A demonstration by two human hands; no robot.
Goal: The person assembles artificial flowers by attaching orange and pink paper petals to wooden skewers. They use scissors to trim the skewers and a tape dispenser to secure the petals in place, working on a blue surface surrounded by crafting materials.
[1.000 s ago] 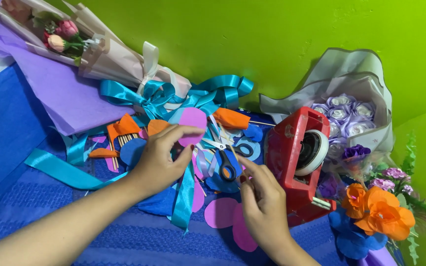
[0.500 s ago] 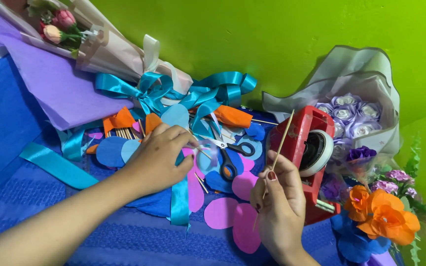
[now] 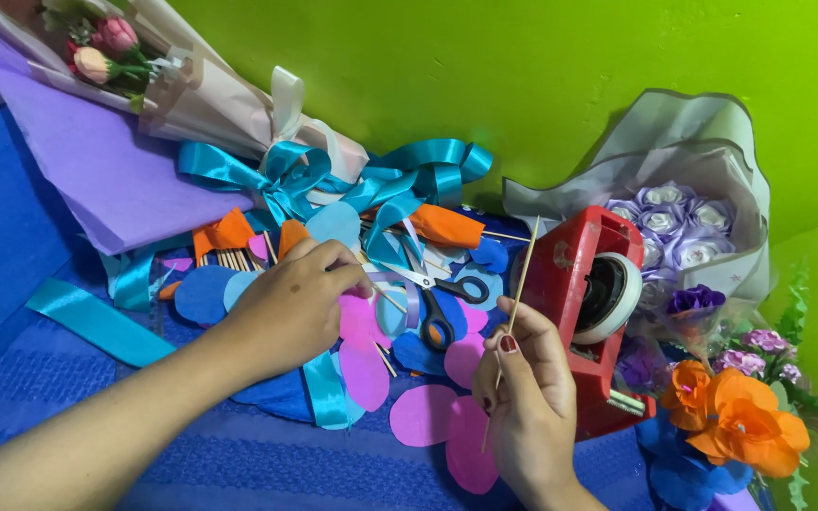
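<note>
- Head view: our right hand (image 3: 527, 402) pinches a thin wooden stick (image 3: 515, 312), held upright just left of the red tape dispenser (image 3: 584, 317).
- Our left hand (image 3: 291, 303) is clenched over pink petals (image 3: 364, 345) in the paper pile; what it grasps is hidden.
- Scissors (image 3: 437, 298) lie between both hands.
- Petals are cut; the stick is bare, so we judge assembly barely begun.

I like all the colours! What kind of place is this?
Probably a home craft corner for making paper flower bouquets: cut paper petals, teal ribbon, scissors, a red tape dispenser and wrapped bouquets.
</note>
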